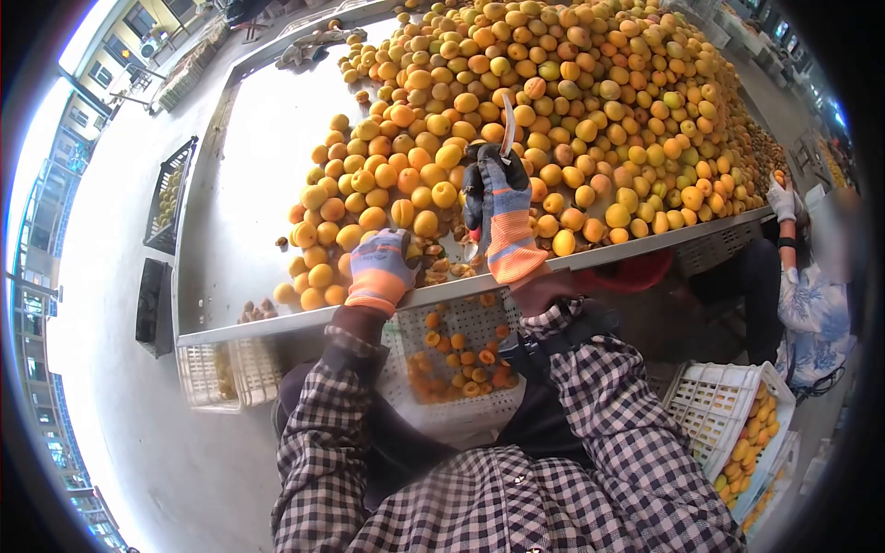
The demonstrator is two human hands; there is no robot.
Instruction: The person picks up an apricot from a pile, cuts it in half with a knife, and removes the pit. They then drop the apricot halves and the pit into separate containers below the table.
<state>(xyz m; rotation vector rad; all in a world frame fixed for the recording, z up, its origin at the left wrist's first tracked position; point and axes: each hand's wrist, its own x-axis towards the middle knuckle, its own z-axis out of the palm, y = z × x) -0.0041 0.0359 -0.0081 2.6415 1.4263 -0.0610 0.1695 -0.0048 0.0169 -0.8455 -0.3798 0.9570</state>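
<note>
Gloved in orange and grey, my right hand (505,217) is closed around a knife whose pale, curved blade (509,123) points up and away from me. It is above the near part of a large heap of apricots (553,83). My left hand (381,269), in a matching glove, rests at the table's near edge with its fingers curled down. Whatever those fingers hold is hidden from me. Between the hands lie several split apricot pieces and scraps (449,267). Below the edge, a white perforated crate (498,410) holds apricot halves (470,373).
The metal table (249,175) has a raised rim. A crumpled cloth (318,44) lies at its far left. Dark crates (171,194) stand on the left floor. At right, a co-worker's gloved hand (784,200) holds an apricot, near a white crate (710,405) of apricots.
</note>
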